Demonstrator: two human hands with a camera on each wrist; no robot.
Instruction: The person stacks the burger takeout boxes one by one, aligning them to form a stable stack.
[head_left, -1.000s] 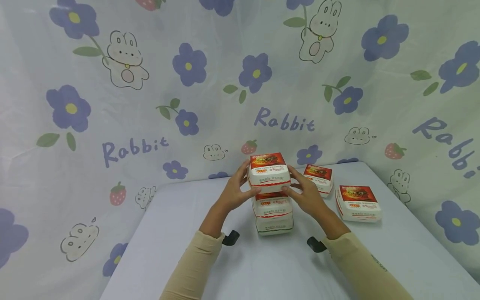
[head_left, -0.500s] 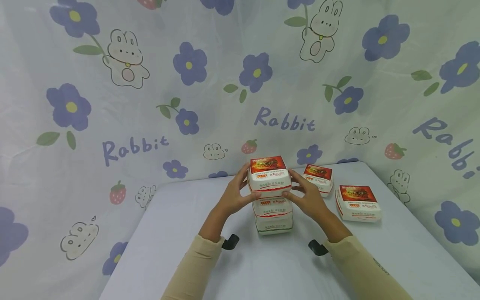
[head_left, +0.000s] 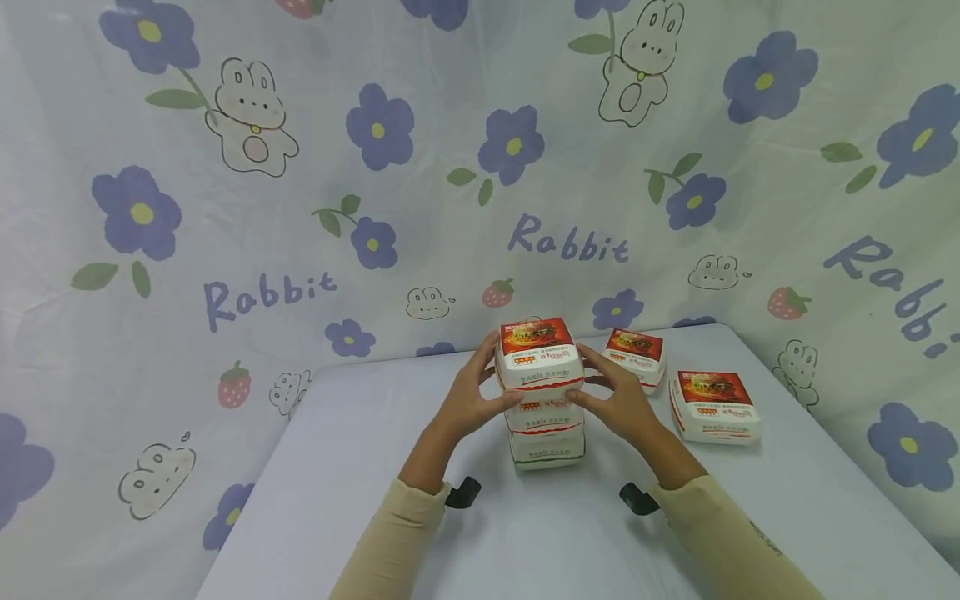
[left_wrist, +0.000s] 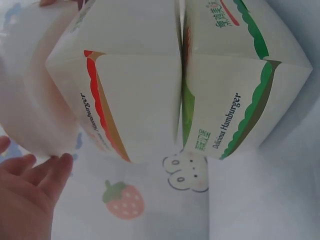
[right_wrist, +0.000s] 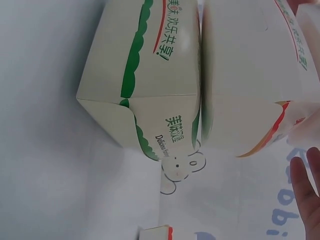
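In the head view, three burger boxes stand stacked. The top box (head_left: pixel 538 357), red-topped with a burger picture, sits between both hands, its underside right at the red-trimmed middle box (head_left: pixel 546 418). Lowest is the green-trimmed bottom box (head_left: pixel 549 450). My left hand (head_left: pixel 471 398) grips the top box's left side, thumb at its lower front corner. From the right, my right hand (head_left: pixel 617 396) holds it likewise. The left wrist view shows left-hand fingers (left_wrist: pixel 55 175) against the top box's pale side. Right-hand fingers (right_wrist: pixel 305 175) show at the right wrist view's edge.
Two more burger boxes lie to the right: one farther back (head_left: pixel 636 357), partly behind the right hand, and another nearer box (head_left: pixel 716 407). They rest on a white-covered table (head_left: pixel 360 467). Behind it hangs a curtain (head_left: pixel 420 208) with flowers and rabbits.
Both hands have lowered the top box onto the middle one; the middle box's red top, partly visible before, is now covered. The two boxes at right stay put.
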